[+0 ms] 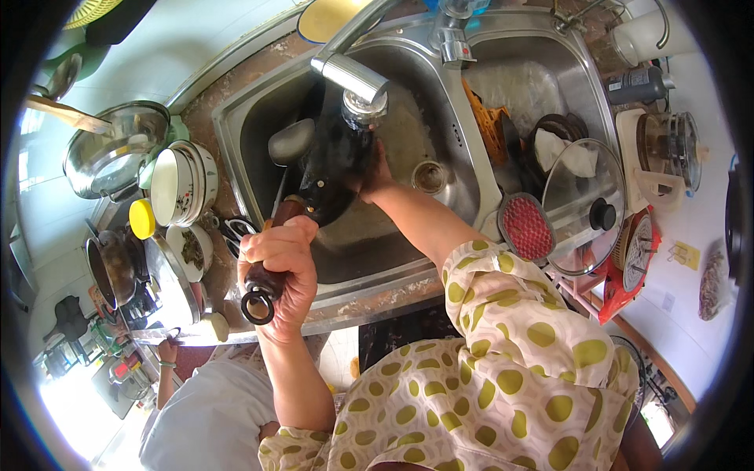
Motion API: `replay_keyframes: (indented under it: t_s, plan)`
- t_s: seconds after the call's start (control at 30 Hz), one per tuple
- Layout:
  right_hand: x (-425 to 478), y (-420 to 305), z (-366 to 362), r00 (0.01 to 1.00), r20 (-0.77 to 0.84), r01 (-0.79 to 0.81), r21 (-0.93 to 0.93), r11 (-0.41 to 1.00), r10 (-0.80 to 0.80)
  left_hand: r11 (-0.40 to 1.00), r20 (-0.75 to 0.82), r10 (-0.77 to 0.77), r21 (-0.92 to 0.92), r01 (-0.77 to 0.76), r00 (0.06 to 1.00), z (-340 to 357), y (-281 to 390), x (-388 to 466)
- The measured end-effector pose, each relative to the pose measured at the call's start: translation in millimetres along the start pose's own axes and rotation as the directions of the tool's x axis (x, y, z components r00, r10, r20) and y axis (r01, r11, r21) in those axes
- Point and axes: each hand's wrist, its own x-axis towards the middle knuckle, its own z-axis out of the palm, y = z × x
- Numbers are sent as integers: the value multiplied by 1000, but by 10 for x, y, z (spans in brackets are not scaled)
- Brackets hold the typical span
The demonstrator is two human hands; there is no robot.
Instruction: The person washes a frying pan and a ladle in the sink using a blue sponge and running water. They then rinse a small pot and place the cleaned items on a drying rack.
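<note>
My left hand [280, 271] is wrapped around the dark brown handle of a black pan [339, 159], with a hanging ring at the handle's end. The pan is tilted in the left basin of the steel sink [389, 235], below the chrome faucet head [365, 109]. My right hand [377, 173] is against the pan's right side; its fingers are mostly hidden behind the pan. A metal ladle [291, 142] shows left of the pan, its shaft running down towards my left hand. Whether that hand also grips the ladle is unclear.
Stacked bowls [182, 182], a steel basin [118, 150] and a yellow-lidded jar [141, 218] crowd the left counter. The right basin holds dishes, an orange utensil [486, 120] and a glass lid [583, 206]. At lower left, another person's hand [168, 351] is by the counter edge.
</note>
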Motion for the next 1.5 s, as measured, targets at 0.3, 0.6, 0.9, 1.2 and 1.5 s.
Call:
replay_keyframes:
  t_s: [0.3, 0.6, 0.9, 1.2, 1.5]
  plan:
    - [-86, -370, -313, 988, 129, 130, -427, 895, -82, 1000, 2, -4, 4, 4, 1000, -3, -12, 8]
    - [-74, -301, -375, 978, 206, 97, -435, 895, -6, 1000, 1, -4, 15, 4, 1000, 2, 9, 7]
    - [-43, -217, -301, 970, 221, -17, -335, 942, 96, 1000, 3, -10, 10, 10, 1000, -14, 0, 25]
    - [-116, -220, -291, 923, 338, 37, -549, 835, 181, 1000, -7, 0, -1, 0, 1000, -16, -23, 19]
    - [-284, -210, -322, 803, 536, 231, -681, 695, 258, 1000, -14, 2, 16, -2, 1000, 3, -5, 12]
